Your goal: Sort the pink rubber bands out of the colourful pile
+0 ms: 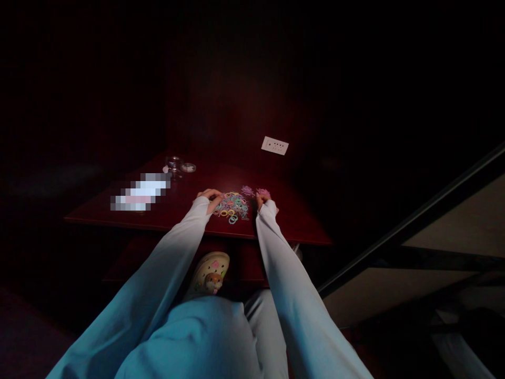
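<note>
A loose pile of small pastel hair ties lies near the front edge of a dark red table. My left hand rests against the pile's left side, fingers curled together at its edge; what they hold, if anything, is too small to make out. To the right, my right hand has thumb and fingers drawn together at a small heap of pink hair ties, and partly covers it. Whether a tie is between those fingertips is unclear. Between the hands, behind the main pile, sits a small purple heap of hair ties.
A clear jar stands at the back left beside a round clear lid. A bright pixelated rectangle lies on the table's left. A white socket plate is on the back panel. Below the table edge shows a cream clog.
</note>
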Tool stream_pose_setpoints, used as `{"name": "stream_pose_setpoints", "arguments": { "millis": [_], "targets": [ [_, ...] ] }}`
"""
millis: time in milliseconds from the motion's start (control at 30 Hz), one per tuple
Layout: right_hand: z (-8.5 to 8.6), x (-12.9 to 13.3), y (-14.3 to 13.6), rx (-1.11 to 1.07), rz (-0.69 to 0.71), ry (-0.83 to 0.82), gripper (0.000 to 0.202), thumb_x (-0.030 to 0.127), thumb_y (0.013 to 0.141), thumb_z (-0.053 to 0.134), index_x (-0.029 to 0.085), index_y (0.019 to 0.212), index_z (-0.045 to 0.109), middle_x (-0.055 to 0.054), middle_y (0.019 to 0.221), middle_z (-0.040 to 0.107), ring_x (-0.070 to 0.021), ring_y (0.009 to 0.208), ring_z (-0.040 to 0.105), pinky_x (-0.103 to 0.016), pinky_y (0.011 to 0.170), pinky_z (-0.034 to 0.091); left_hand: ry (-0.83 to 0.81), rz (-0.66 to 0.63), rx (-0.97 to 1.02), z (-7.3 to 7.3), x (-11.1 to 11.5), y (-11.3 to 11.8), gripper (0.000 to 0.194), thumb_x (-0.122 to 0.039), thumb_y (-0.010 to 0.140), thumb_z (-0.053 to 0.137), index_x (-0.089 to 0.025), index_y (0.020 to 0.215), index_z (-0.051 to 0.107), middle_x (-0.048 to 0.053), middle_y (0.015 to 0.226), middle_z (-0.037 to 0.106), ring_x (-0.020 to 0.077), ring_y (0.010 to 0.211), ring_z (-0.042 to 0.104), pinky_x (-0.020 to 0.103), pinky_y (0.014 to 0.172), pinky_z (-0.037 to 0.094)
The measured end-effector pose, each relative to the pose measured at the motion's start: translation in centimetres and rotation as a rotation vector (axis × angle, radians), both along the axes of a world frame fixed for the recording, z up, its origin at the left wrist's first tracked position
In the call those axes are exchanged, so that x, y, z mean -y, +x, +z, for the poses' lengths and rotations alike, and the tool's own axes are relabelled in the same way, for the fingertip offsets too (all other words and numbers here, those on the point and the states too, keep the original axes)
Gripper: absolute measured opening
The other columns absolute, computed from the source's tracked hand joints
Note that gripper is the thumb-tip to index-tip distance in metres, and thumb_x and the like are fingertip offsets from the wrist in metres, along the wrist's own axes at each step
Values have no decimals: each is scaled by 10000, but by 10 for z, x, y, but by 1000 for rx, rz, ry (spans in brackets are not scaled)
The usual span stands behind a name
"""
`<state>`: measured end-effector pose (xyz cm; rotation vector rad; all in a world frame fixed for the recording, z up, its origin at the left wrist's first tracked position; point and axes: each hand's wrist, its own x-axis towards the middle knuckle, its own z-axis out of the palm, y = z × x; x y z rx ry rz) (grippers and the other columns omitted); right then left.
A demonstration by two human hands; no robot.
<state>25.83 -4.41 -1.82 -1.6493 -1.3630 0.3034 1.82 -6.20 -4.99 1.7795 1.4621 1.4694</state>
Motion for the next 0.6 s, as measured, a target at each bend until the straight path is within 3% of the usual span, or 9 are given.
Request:
{"name": "stream_pose_setpoints", "arguments": {
  "millis": [333, 600],
  "targets": [
    [9, -15, -3, 161, -100, -101, 410, 555, 933, 561, 237, 988, 813, -87, 940, 755, -266, 1014, 549, -367, 916, 304, -21, 30, 23, 3, 3, 7, 51, -324, 819, 719, -298, 805, 760, -16, 991, 757, 268, 1045, 612, 440, 1045, 418],
    [8, -49, -11, 318, -34, -76, 382, 522, 964, 571, 238, 994, 824, -116, 1051, 758, -299, 1125, 516, -430, 1003, 281, -22, 28, 7, 6, 11, 11, 63, -346, 833, 714, -314, 823, 767, -16, 1051, 776, 300, 1083, 608, 473, 1053, 408]
  ]
}}
